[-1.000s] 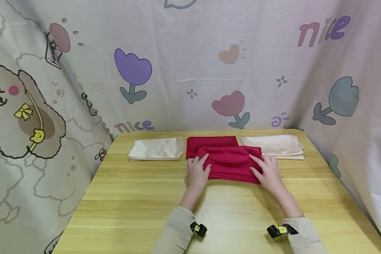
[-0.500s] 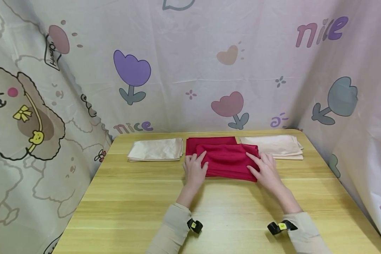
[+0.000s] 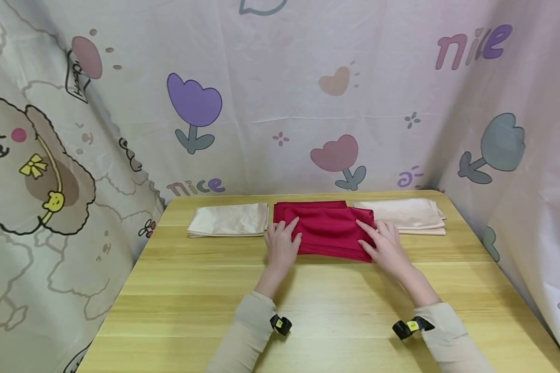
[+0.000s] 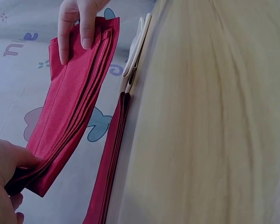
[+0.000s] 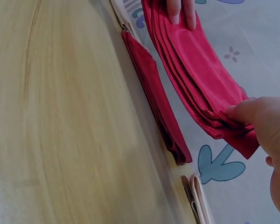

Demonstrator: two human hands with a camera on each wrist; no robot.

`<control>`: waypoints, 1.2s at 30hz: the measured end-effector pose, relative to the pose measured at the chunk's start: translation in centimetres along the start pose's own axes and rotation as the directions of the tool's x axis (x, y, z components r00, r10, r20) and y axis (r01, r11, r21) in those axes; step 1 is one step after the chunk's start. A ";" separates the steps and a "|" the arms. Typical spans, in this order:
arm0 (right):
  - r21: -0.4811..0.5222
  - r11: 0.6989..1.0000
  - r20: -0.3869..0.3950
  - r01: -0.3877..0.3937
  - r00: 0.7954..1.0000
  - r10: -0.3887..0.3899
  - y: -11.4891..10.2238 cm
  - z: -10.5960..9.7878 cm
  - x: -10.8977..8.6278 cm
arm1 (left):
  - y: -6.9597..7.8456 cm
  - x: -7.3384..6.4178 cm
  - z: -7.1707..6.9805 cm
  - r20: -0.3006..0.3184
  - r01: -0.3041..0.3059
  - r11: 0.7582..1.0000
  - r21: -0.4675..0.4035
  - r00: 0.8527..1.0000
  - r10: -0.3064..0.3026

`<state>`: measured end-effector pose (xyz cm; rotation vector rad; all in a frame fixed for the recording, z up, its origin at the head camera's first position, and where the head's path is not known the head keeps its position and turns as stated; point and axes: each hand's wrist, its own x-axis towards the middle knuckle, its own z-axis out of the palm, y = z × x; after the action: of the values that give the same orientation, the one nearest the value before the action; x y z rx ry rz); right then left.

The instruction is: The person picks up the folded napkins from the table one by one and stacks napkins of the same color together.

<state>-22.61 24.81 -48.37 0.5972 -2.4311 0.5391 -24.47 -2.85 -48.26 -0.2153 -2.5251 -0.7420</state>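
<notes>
A folded red cloth (image 3: 329,230) in several layers hangs level between my two hands, lifted off the table in both wrist views. My left hand (image 3: 281,247) pinches its left end, thumb on top and fingers beneath. The right end is gripped the same way by my right hand (image 3: 390,249). Below and slightly behind lies a second folded red cloth (image 5: 156,100), flat on the table; the held one covers most of it in the head view. A gap separates the two red cloths in the right wrist view.
On the wooden table (image 3: 326,311), a folded cream cloth (image 3: 228,220) lies to the left of the red ones and another folded cream cloth (image 3: 415,215) to the right. A printed curtain (image 3: 270,93) stands behind the table's far edge and along both sides.
Both hands have carried the held red cloth away from me and a little to the left, so it overlaps more of the red cloth lying on the table. The cream cloths stay put.
</notes>
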 end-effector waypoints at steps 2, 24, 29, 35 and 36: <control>0.002 1.000 -0.005 0.009 1.000 -0.009 0.1 0.1 0.1 | -0.1 0.2 0.0 -0.004 -0.009 1.000 0.010 1.000 0.009; 0.028 0.999 0.021 0.043 0.999 -0.043 0.5 1.5 2.3 | -1.4 1.9 0.0 -0.028 -0.047 0.998 0.050 0.998 0.048; 0.020 0.999 0.017 0.038 0.999 -0.039 0.7 1.7 2.8 | -1.5 2.3 0.0 -0.027 -0.040 0.998 0.048 0.999 0.041; 0.014 1.000 0.029 0.027 0.999 -0.027 0.7 1.6 3.6 | -1.5 2.8 0.1 -0.026 -0.047 0.997 0.061 0.998 0.049; 0.012 1.000 0.030 0.029 0.999 -0.029 0.8 1.6 3.7 | -1.5 2.8 0.1 -0.025 -0.047 0.997 0.064 0.999 0.049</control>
<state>-26.43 23.56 -47.49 0.6491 -2.4457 0.5363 -27.40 -4.07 -47.61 -0.2420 -2.5051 -0.6415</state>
